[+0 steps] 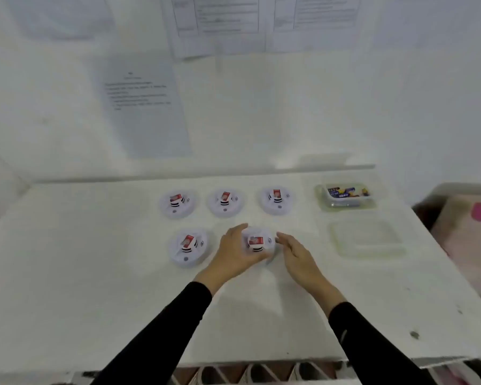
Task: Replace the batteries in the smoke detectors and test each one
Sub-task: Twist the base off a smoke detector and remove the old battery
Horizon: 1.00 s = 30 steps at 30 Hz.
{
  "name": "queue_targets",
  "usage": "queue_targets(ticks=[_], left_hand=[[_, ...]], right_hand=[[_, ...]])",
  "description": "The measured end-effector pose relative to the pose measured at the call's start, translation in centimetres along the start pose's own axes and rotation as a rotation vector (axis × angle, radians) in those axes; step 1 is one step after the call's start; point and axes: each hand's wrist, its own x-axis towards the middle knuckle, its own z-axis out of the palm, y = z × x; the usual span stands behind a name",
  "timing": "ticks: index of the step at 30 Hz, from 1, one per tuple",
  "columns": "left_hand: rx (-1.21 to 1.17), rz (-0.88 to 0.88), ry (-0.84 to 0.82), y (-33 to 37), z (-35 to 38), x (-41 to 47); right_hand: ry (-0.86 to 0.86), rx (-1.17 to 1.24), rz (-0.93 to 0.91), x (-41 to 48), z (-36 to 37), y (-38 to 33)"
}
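Sitting at mid-frame, the smoke detector [258, 243] is clasped round its left rim by the curled left hand [233, 252] — probably to steady it — while the right hand [296, 254], fingers straight, hovers just beside its right rim, the battery tub [345, 204] handy at right.

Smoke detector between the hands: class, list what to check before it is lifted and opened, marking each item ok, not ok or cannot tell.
1. Grip: left hand holds the detector: ok.
2. Helper: right hand free, fingers straight beside it: ok.
3. Supplies: battery box open, its lid lying in front: ok.
4. Room: neighbouring detector apart from the left hand: ok.
5. Whether the detector is already serviced: cannot tell.
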Motion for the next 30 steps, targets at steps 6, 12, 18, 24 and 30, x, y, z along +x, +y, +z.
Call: queue_targets(ticks=[6,12,18,24,30], left_hand=[[0.083,-0.017,0.029,-3.1,2.6,1.3],[0.070,-0.023,0.068,-1.2,2.8,0.9],[-0.798,-0.208,-0.220,3.8,0.9,-0.8],[-1.524,-0.329,-0.373,9.1,2.7,-0.9],[-1.549,-0.291,-0.214,11.9,5.9,-0.3]], right_hand=[[0.063,0.112,0.064,-0.7,1.1,0.5],[0.092,0.274,0.043,-1.6,1.0,0.0],[0.131,0.323,-0.101,-3.2,-3.2,-2.0],[0.096,0.161,-0.199,-3.6,-6.7,-3.0],[0.116,-0.100,-0.374,-2.9,-10.8,-2.4]])
